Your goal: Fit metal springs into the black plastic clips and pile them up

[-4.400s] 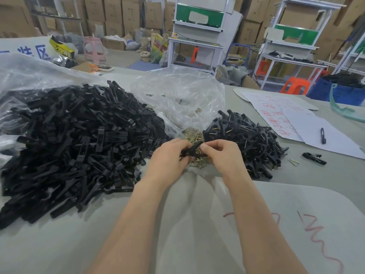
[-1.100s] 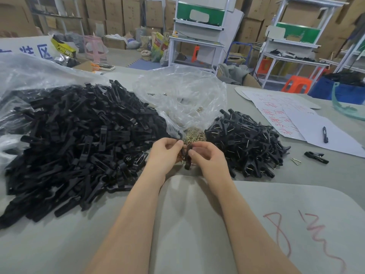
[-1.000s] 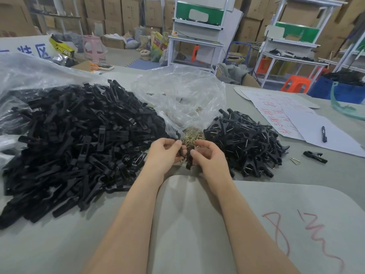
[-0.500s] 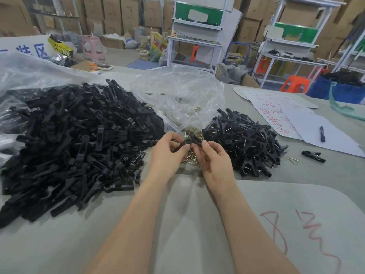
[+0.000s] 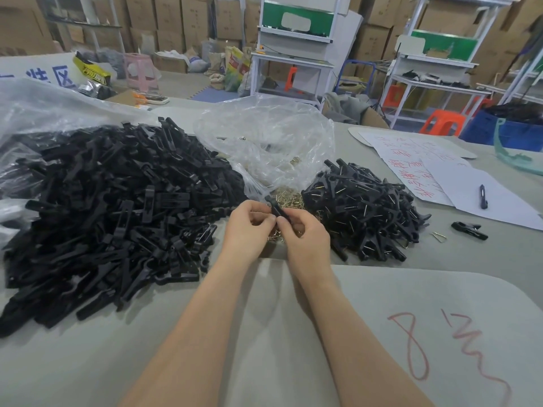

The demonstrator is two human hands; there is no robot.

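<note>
My left hand (image 5: 249, 227) and my right hand (image 5: 305, 239) meet at the table's middle, both pinching one black plastic clip (image 5: 276, 209) that points up and away. Just behind them lies a small heap of brass-coloured metal springs (image 5: 289, 199) at the mouth of a clear plastic bag (image 5: 264, 142). A big heap of black clip parts (image 5: 111, 207) spreads on the left. On the right sits a smaller pile of clips with springs fitted (image 5: 367, 212). Whether a spring is in the held clip is hidden by my fingers.
A lone assembled clip (image 5: 469, 230) and a loose spring (image 5: 439, 236) lie right of the pile. White sheets with red writing (image 5: 426, 168) carry a pen (image 5: 483, 196). A grey mat (image 5: 411, 333) with red marks covers the near table. Shelving and cartons stand behind.
The hands have turned the clip from pointing down to pointing up and left, and my fingers have closed more tightly around it. The piles have not moved.
</note>
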